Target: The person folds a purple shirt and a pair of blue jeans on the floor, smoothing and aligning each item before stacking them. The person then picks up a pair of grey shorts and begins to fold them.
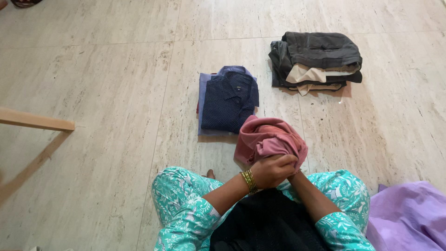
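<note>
Cloth: pink cloth (270,138), bunched and creased, held above the knees, just in front of the folded navy shirt (230,101).
Left hand (272,170): fingers curled tight round the cloth.
Right hand: hidden behind the left; grip cannot be told.

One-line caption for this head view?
Seated on a pale tiled floor, both hands bunch a pink garment near a folded navy shirt.

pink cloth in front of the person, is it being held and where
Yes: both hands clutch the pink cloth at its bunched lower end; the right hand is mostly hidden.
</note>
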